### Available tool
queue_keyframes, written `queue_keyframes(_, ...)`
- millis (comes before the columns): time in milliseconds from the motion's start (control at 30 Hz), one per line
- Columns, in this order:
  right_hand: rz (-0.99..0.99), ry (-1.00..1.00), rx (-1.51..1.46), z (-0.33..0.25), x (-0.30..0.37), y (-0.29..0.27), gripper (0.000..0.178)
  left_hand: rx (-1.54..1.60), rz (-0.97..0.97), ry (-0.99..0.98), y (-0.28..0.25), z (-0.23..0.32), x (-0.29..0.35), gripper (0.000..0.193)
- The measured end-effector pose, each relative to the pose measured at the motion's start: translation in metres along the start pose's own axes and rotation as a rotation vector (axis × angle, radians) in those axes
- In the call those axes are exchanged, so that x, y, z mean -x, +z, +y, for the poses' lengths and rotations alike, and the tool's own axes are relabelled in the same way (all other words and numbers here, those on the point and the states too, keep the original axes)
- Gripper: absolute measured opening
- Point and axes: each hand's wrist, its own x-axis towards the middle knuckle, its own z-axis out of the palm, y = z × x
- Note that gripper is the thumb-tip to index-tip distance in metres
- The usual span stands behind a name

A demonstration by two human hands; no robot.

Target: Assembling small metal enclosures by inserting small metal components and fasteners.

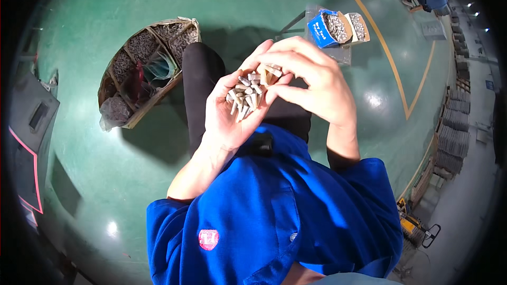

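A heap of small tapered cylindrical pieces (247, 94), grey to beige, lies in the palm of my left hand (224, 108), which is cupped around it above my lap. Over the far right side of the heap curves my right hand (317, 82). Its thumb and fingers close on a few paler pieces (270, 74) from the same heap. The two hands meet at the fingertips, which partly hide those pieces.
To the left stands a divided cardboard box (138, 119) with similar pieces and plastic bags. A blue carton (320, 30) and a second open carton (365, 32), both filled, sit on a small stand at the right. Stacked flat sheets (455, 126) line the far right.
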Motion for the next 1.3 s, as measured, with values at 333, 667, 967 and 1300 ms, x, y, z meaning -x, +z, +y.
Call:
queue_keyframes(333, -0.140, -0.043, 0.107, 0.006, -0.003, 0.014, 0.020, -0.076, 0.224, -0.052, -0.029, 0.013, 0.014, 0.024)
queue_keyframes(667, -0.104, -0.082, 0.216, 0.027, 0.012, 0.023, 0.014, -0.097, 0.302, -0.053, -0.038, 0.006, 0.005, 0.030)
queue_keyframes(967, 0.019, 0.271, -1.043, 0.082, 0.025, 0.005, 0.005, -0.168, 0.083, -0.051, -0.027, -0.009, -0.013, 0.063)
queue_keyframes(1300, 0.301, 0.473, -1.703, 0.141, 0.058, 0.026, 0.039, -0.165, 0.152, -0.047, -0.045, -0.010, -0.019, 0.066)
